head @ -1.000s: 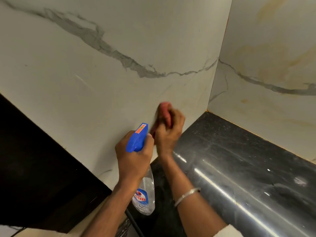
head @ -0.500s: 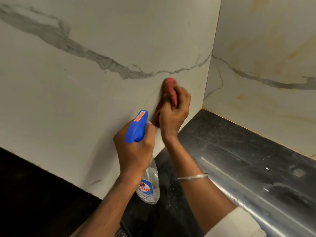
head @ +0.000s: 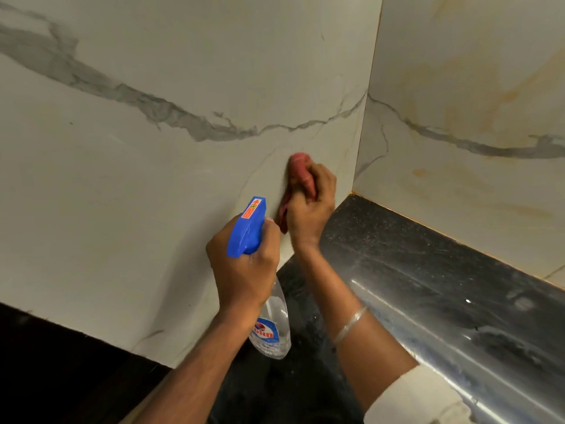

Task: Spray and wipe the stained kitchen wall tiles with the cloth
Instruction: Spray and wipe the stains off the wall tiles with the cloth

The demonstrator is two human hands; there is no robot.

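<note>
My right hand (head: 308,206) is curled round the red cloth (head: 301,171), bunching it and pressing it against the wall tile (head: 183,179) just left of the corner seam (head: 367,117), low down near where that seam meets the black countertop (head: 428,270). My left hand (head: 241,270) sits further left of the seam and lower, fingers wrapped round the neck of the spray bottle (head: 247,228), its blue head aimed at the tile and its clear body hanging below my fist. Whether a finger rests on the trigger I cannot tell. The nozzle is just beside the cloth's lower end. Right of the seam, the other wall tile (head: 458,117) carries yellowish stains. A thin bangle (head: 350,324) circles my right wrist
</note>
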